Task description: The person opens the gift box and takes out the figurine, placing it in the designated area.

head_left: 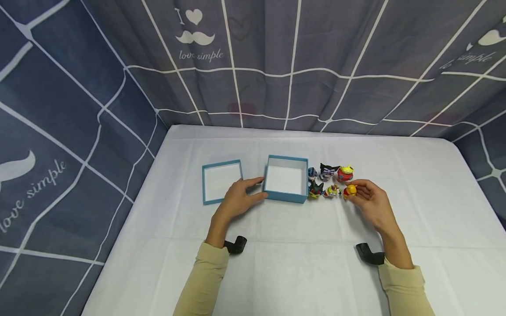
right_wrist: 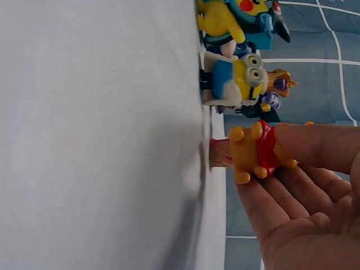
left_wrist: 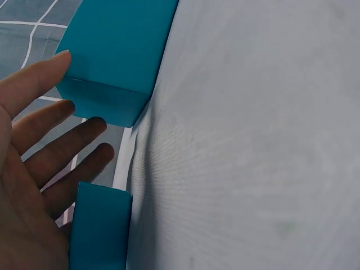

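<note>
My right hand [head_left: 373, 202] pinches a small yellow bear figurine [right_wrist: 247, 152] in a red shirt between thumb and fingers, held just over the tablecloth in the right wrist view. In the head view, my left hand [head_left: 240, 197] is at the left side of a blue open box [head_left: 286, 196] with a white inside. Its thumb and fingers are spread, fingertips right at the box's wall. Left of that hand lies the box's lid [head_left: 219, 182], inner side up and partly covered by the hand. Beside the bear stands a minion figurine [right_wrist: 236, 79] in white and blue.
More figurines cluster against the box's right side: a dark-eared yellow one [head_left: 316, 189], a black-capped one [head_left: 327, 171], a bluish one [head_left: 312, 174] and a red one with a yellow-green head [head_left: 345, 173]. A white cloth covers the table [head_left: 300, 272]; grey checked curtains [head_left: 265, 96] hang behind.
</note>
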Tool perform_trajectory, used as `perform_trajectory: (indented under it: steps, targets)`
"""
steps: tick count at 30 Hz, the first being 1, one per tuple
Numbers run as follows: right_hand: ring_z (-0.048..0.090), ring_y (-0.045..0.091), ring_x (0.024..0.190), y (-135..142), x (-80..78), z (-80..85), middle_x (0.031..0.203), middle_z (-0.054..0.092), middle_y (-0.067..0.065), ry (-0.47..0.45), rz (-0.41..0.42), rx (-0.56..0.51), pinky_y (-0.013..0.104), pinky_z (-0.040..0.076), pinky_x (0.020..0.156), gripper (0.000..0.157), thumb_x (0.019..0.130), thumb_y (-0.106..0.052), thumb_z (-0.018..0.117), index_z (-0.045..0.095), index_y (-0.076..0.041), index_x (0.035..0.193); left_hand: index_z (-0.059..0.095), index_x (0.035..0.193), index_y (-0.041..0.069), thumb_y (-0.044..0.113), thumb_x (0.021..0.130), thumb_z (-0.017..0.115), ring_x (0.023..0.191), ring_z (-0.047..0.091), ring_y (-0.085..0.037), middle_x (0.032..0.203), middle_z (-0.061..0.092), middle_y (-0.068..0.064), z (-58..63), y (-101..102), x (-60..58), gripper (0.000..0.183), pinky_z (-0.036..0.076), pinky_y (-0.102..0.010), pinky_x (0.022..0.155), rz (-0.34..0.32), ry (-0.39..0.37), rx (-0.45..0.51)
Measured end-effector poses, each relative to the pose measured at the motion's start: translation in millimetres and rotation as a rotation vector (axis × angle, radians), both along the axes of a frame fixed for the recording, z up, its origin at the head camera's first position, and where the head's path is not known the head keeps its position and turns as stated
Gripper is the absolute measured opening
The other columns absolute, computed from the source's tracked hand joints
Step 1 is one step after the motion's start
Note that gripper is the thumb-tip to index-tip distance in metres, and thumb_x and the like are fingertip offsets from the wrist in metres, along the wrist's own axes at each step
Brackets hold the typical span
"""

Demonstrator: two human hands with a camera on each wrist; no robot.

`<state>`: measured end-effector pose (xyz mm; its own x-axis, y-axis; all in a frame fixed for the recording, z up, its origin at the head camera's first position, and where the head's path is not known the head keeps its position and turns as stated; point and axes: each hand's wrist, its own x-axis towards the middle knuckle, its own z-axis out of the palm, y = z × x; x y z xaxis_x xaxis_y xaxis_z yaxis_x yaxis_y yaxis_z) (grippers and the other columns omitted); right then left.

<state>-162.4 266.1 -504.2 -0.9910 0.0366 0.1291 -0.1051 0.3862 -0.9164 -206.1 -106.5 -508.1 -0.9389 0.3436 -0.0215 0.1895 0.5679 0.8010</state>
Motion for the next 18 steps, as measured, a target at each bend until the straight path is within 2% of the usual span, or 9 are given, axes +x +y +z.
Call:
perform_trajectory:
  steps: [6,12,15,18]
  targets:
    - [0.058,-0.001,0.099,-0.5,-1.3,-4.9,0.117,0.062,0.024,-0.018,-0.015,0.005,0.011,0.047,0.084,0.035,0.085,0.017,0.065,0.054,0.015,0.118,0.058,0.140,0.017,0.040,0.088,0.074,0.142,0.026,-0.045,0.144,0.052,-0.010,-0.6,-0.5,1.7,0.059,0.027,-0.060,0.110,0.018,-0.002,0.006]
    - [0.058,-0.001,0.100,-1.3,-2.3,-7.5,0.118,0.060,0.028,-0.024,-0.008,-0.001,0.011,0.046,0.085,0.035,0.085,0.016,0.065,0.054,0.015,0.118,0.058,0.140,0.015,0.040,0.088,0.074,0.144,0.021,-0.044,0.143,0.053,-0.007,-1.8,-0.2,1.9,0.060,0.024,-0.059,0.111,0.034,0.007,0.025]
    - [0.058,-0.001,0.100,-1.6,-2.8,-8.3,0.119,0.059,0.032,-0.023,-0.003,-0.003,0.011,0.046,0.085,0.035,0.085,0.016,0.066,0.054,0.015,0.118,0.058,0.140,0.014,0.039,0.088,0.075,0.144,0.023,-0.042,0.143,0.054,-0.006,-3.1,0.1,1.4,0.060,0.024,-0.055,0.113,0.039,0.022,0.038]
    - [0.058,-0.001,0.100,-1.7,-3.0,-9.3,0.119,0.059,0.032,-0.020,-0.007,-0.002,0.011,0.047,0.085,0.035,0.085,0.015,0.066,0.054,0.015,0.118,0.058,0.140,0.014,0.038,0.088,0.075,0.141,0.033,-0.035,0.142,0.054,-0.005,-4.0,0.4,1.1,0.059,0.029,-0.051,0.112,0.041,0.035,0.046]
